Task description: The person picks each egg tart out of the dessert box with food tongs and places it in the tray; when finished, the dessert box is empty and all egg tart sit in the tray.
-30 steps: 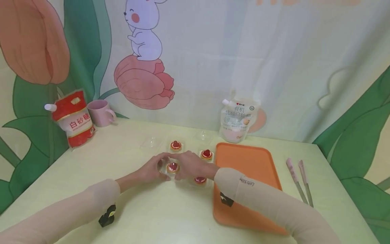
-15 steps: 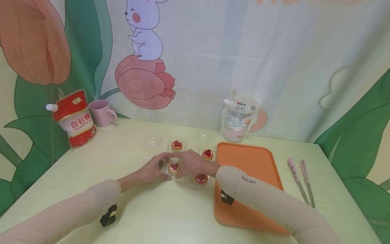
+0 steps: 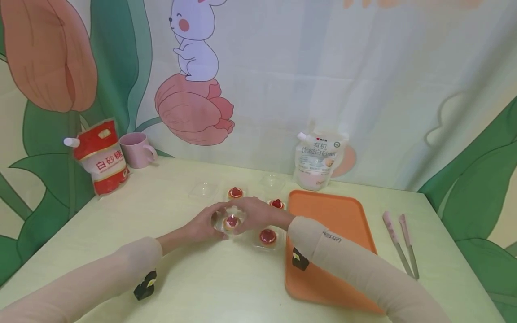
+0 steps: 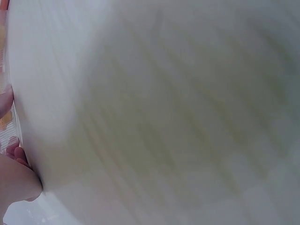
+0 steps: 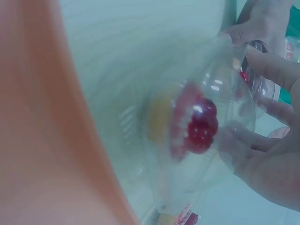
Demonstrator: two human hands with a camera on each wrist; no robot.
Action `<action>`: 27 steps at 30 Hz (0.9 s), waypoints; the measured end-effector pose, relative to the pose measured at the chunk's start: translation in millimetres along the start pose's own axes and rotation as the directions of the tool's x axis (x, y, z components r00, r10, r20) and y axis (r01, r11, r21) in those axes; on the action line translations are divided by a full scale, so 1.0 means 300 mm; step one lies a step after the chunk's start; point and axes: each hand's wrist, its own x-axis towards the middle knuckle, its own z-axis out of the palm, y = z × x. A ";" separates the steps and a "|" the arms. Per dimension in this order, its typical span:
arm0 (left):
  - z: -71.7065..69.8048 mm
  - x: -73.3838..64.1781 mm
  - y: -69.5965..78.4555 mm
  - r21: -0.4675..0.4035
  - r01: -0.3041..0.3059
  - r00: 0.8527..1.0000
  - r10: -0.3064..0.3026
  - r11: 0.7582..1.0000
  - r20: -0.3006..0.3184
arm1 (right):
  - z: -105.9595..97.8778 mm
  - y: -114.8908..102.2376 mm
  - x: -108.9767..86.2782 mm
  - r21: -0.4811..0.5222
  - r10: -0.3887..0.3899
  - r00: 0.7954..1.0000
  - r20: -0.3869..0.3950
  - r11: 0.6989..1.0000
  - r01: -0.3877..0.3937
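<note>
Both hands grip one clear plastic dome box holding a berry tart (image 3: 232, 222), near the middle of the table. My left hand (image 3: 203, 223) curls round its left side, my right hand (image 3: 255, 214) round its right side. The fingers and thumbs hide much of the box's rim. Beside the right hand sits a covered tart (image 3: 268, 237), whose red berries (image 5: 201, 125) show large through a clear dome in the right wrist view. Behind the hands are another tart (image 3: 235, 192) and, partly hidden by the right hand, a further tart (image 3: 277, 204).
Two clear plastic pieces, one at the left (image 3: 203, 189) and one at the right (image 3: 272, 181), lie at the back. An orange tray (image 3: 331, 211) sits under the right forearm. Two knives (image 3: 397, 244), a pink mug (image 3: 138, 150), a red sugar bag (image 3: 102, 158) and a white pouch (image 3: 317, 159) stand around.
Both hands stay round the same box. The right hand has risen slightly, showing more of the covered tart beside it. The whole head view has shifted a little.
</note>
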 end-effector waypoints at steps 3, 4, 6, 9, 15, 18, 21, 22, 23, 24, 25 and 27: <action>0.003 -0.003 -0.003 0.001 -0.017 1.000 0.017 1.000 -0.004 | -0.009 0.002 0.001 0.019 0.003 1.000 0.006 1.000 -0.004; 0.005 -0.003 -0.003 -0.001 -0.018 1.000 0.018 1.000 -0.006 | -0.013 0.002 0.001 0.027 0.005 1.000 0.010 1.000 -0.005; 0.007 -0.003 -0.004 0.003 -0.013 1.000 0.013 1.000 -0.004 | -0.017 0.004 0.003 0.040 0.017 1.000 0.018 0.999 -0.017; 0.008 -0.002 0.000 -0.004 0.027 1.000 -0.027 1.000 -0.001 | -0.025 0.004 0.005 0.054 0.030 0.999 0.025 0.998 -0.032; 0.007 0.000 0.013 0.018 0.062 0.998 -0.062 0.998 -0.004 | -0.032 0.014 0.008 0.100 0.035 0.999 0.008 0.994 -0.036; 0.008 0.001 0.016 0.010 0.076 0.997 -0.076 0.997 0.000 | -0.032 0.023 0.005 0.122 0.044 0.999 0.000 0.992 -0.043; 0.008 0.001 0.017 0.010 0.081 0.997 -0.081 0.997 0.004 | -0.037 0.031 -0.004 0.127 0.054 0.999 -0.004 0.991 -0.053; 0.008 0.001 0.017 0.008 0.084 0.996 -0.084 0.996 0.005 | -0.040 0.033 -0.008 0.129 0.057 0.998 -0.004 0.990 -0.056; 0.007 0.001 0.018 0.006 0.087 0.996 -0.087 0.996 0.005 | -0.045 0.035 -0.014 0.128 0.057 0.998 -0.003 0.990 -0.056; 0.007 0.001 0.017 0.005 0.092 0.996 -0.092 0.996 0.003 | -0.049 0.038 -0.020 0.127 0.057 0.998 -0.002 0.990 -0.057; 0.007 0.001 0.018 0.007 0.097 0.995 -0.097 0.995 0.001 | -0.055 0.042 -0.025 0.126 0.062 0.998 0.000 0.990 -0.062; 0.007 0.001 0.016 0.014 0.109 0.994 -0.109 0.994 0.000 | -0.070 0.049 -0.039 0.133 0.069 0.998 0.000 0.989 -0.068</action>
